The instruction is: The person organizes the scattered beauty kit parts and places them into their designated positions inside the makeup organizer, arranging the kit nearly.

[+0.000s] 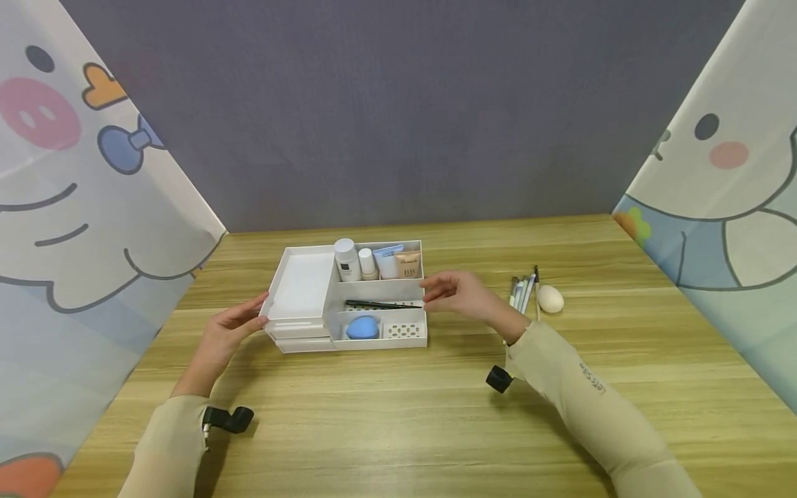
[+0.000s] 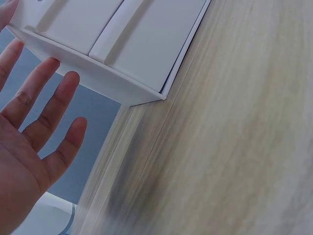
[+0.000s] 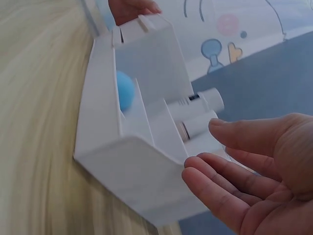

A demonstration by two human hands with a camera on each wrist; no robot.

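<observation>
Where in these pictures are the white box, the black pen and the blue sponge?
White box (image 3: 133, 176): right wrist view, on its outer end wall.
Black pen (image 1: 375, 304): head view, on its thin shaft.
Blue sponge (image 1: 363, 328): head view, on the middle of its visible side.

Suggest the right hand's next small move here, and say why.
Probably move the right hand to the white egg-shaped item on the table: that hand looks empty, the left hand touches the left side of the organizer, and the front compartment beside the blue sponge seems vacant.
</observation>
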